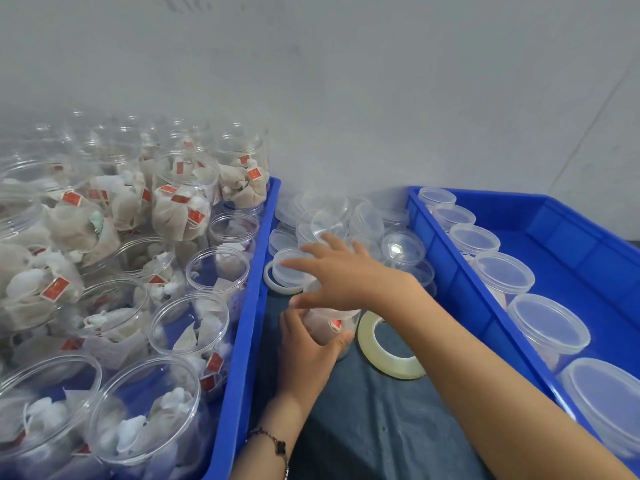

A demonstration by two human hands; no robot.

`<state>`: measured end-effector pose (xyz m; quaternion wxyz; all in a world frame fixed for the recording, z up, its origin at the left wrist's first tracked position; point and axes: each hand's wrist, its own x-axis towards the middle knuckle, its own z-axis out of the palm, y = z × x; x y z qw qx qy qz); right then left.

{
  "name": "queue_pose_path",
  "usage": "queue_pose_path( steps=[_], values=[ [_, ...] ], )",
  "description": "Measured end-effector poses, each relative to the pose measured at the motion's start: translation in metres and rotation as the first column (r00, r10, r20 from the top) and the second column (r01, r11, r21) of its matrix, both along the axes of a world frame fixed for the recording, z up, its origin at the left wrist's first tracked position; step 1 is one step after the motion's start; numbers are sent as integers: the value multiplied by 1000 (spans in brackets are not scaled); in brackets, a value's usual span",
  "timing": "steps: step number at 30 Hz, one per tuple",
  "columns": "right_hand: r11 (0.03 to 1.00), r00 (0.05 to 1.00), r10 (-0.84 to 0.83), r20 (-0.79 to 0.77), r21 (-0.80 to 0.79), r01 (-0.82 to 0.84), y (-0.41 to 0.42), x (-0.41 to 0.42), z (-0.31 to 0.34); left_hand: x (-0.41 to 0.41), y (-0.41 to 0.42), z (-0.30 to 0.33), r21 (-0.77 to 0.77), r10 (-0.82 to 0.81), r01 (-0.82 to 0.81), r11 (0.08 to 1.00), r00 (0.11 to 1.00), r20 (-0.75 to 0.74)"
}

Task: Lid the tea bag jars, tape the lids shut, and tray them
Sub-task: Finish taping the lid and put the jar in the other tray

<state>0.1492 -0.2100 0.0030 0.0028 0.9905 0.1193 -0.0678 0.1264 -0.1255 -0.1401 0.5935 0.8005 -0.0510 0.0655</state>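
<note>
My left hand [304, 355] grips a clear jar of tea bags [330, 325] that stands on the dark cloth between two blue trays. My right hand [343, 271] is stretched over the jar's top with straight fingers. Its fingertips reach a loose clear lid [289, 271] that lies on a small tape roll [277, 288], and its thumb lies at the jar's rim. A larger tape roll [388, 355] lies flat just right of the jar. The jar's mouth is hidden under my right hand.
The left blue tray [242, 341] holds several open jars of tea bags [187, 323], some stacked. The right blue tray [460, 282] holds a row of lidded jars [502, 271]. A pile of loose lids [346, 216] lies by the wall.
</note>
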Motion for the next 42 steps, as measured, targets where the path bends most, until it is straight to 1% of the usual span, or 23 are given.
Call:
queue_pose_path(
  steps=[2,5,7,9,11,13,16,18,20,22,24,26,28,30,31,32,34,35,36,37,39,40,42],
  values=[
    [992,993,118,-14,53,-117,-7,-1,-9,1,0,0,5,-2,2,1000,1000,-31],
    [988,993,83,80,126,-93,-10,-4,-31,1,-2,2,84,33,-31,996,999,-27],
    [993,974,-98,206,88,81,5,-6,-44,1,-2,5,50,17,-16,999,999,-27],
    [953,925,-301,230,40,301,22,-3,-43,2,-2,2,11,6,-6,1000,1000,-6],
    [941,926,-312,211,-69,333,24,3,-35,1,0,0,-17,24,-24,1000,1000,14],
    [954,944,-290,161,-30,298,14,5,-13,-1,1,0,-31,32,-32,999,999,23],
    [942,942,-335,-23,15,336,-13,0,12,-3,0,0,9,34,-35,999,998,52],
    [986,984,-167,-57,-25,166,-20,-7,8,-2,-1,-1,4,30,-30,1000,998,51],
    [1000,999,20,-44,12,-20,-22,-11,-7,-1,-1,-3,8,30,-30,1000,998,55],
    [992,997,74,-26,100,-71,-20,-10,-23,0,-1,-3,45,31,-32,998,999,12],
    [993,995,80,63,79,-85,-17,-10,-42,1,-2,-2,108,54,-51,993,998,-26],
    [999,957,32,287,-9,-31,-8,-14,-60,4,-3,-1,211,73,-73,975,997,8],
    [996,907,-92,412,24,90,3,-15,-70,6,-3,3,376,44,-64,924,997,62],
    [980,882,-182,435,149,129,9,-13,-75,7,-3,3,382,44,-56,922,998,39],
    [953,880,-235,412,278,124,7,-11,-76,6,-2,2,345,45,-44,938,999,3],
    [878,885,-306,352,462,120,5,-13,-74,4,-1,2,275,56,-44,960,998,-36],
    [569,866,-444,228,819,76,-6,-21,-70,-2,0,2,170,79,-65,983,994,-76],
    [460,836,-505,216,887,49,-14,-26,-71,-4,0,2,178,87,-77,981,995,-49],
    [461,812,-531,243,887,37,-21,-32,-72,-6,-1,1,186,92,-87,979,996,-20],
    [541,808,-510,295,840,35,-29,-37,-72,-6,-1,1,185,93,-91,979,996,-4],
    [763,862,-342,375,646,22,-40,-38,-70,-6,-2,-1,176,89,-88,980,996,3],
    [845,897,-234,375,535,-3,-43,-35,-67,-6,-2,-1,171,92,-90,981,996,-2],
    [946,927,-61,371,317,-64,-45,-25,-61,-4,-2,-1,182,95,-90,979,995,-19]
  ],
)
